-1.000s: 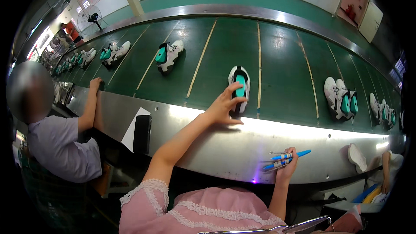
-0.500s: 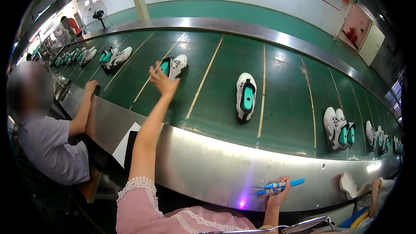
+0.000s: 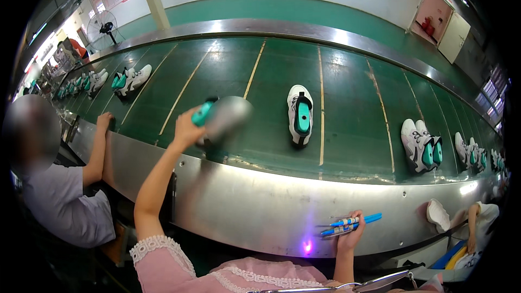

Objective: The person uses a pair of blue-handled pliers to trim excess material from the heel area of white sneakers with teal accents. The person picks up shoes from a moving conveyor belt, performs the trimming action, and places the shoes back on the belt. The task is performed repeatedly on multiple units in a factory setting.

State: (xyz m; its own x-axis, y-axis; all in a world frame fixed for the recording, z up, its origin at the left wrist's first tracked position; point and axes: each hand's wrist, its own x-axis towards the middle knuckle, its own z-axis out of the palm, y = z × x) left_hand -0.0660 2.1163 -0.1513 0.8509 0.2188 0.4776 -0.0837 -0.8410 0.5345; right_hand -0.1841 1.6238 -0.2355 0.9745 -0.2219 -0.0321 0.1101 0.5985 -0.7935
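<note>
My left hand is closed on the heel end of a white and grey sneaker with a green insert in its opening. The sneaker is smeared by motion and hangs over the near side of the green belt. Over the metal ledge, my right hand grips a bundle of blue pens with bands wrapped round them and thin tips pointing left. A single white sneaker with a green insert stands on the belt to the right of the held one.
A pair of sneakers and several more stand along the green belt. The metal ledge runs along its near side, with a white shell-shaped piece on it. A co-worker sits at left, a hand by the belt.
My left hand has taken hold of the sneaker, lifted it off the belt and brought it nearer. My right hand keeps the pens in nearly the same place. The view has shifted slightly.
</note>
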